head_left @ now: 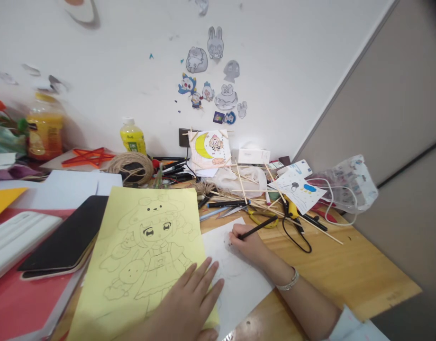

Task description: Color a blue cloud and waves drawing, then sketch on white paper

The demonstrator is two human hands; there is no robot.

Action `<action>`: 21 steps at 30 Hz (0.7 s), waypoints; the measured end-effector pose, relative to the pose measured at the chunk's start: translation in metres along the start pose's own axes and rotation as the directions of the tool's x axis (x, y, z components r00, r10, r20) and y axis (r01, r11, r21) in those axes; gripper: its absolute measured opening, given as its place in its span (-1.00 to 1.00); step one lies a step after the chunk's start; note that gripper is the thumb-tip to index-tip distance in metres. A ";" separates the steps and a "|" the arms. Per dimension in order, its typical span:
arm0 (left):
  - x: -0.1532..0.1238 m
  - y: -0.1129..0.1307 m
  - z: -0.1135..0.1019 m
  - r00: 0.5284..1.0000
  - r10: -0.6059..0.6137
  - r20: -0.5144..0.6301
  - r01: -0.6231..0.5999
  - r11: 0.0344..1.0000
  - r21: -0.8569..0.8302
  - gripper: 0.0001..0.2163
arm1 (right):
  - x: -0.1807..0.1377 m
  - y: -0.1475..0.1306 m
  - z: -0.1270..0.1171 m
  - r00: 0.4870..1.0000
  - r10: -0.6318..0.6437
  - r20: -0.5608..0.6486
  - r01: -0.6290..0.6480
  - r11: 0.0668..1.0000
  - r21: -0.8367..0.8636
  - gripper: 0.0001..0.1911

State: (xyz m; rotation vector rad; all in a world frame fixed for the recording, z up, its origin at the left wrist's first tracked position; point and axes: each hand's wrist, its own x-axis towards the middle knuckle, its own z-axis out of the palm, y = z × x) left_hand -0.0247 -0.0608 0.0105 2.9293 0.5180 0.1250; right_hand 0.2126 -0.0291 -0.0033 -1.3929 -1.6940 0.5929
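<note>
A black pencil is pinched in my right hand, which rests on a white sheet of paper. Small dark marks show on that sheet beside the fingers. My left hand lies flat with fingers stretched, across the lower right of a yellow sheet; its fingertips reach the edge of the white paper. The yellow sheet carries a line drawing of a cartoon figure with a hat, large eyes and a dress, holding a plush toy. Part of the dress is covered by my left hand.
At left lie a black tablet-like slab and a white case. Behind the papers are a twine roll, a yellow bottle, scissors, pens and thin wooden sticks. A clear plastic bag sits at the right by the partition.
</note>
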 end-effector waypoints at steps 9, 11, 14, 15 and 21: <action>0.000 0.001 -0.002 1.000 0.001 0.007 -0.001 1.000 -0.012 -0.39 | 0.001 -0.002 -0.001 1.000 0.016 -0.011 -0.016 1.000 -0.002 -0.72; 0.001 0.001 -0.003 1.000 -0.004 0.015 0.005 1.000 -0.007 -0.38 | 0.001 -0.002 -0.001 1.000 0.016 -0.006 -0.016 1.000 0.010 -0.72; 0.002 0.002 -0.005 0.999 -0.011 0.049 0.012 1.000 -0.026 -0.36 | 0.000 -0.004 0.000 0.999 0.027 -0.020 -0.026 0.999 0.033 -0.72; 0.002 0.002 -0.006 0.998 -0.022 0.058 0.024 0.999 -0.035 -0.37 | 0.000 -0.004 0.000 0.999 0.032 -0.027 -0.031 0.999 0.039 -0.72; 0.006 0.009 -0.011 0.994 -0.073 0.087 0.076 0.997 -0.035 -0.36 | -0.001 -0.007 0.000 1.000 0.026 -0.011 -0.025 0.999 0.045 -0.76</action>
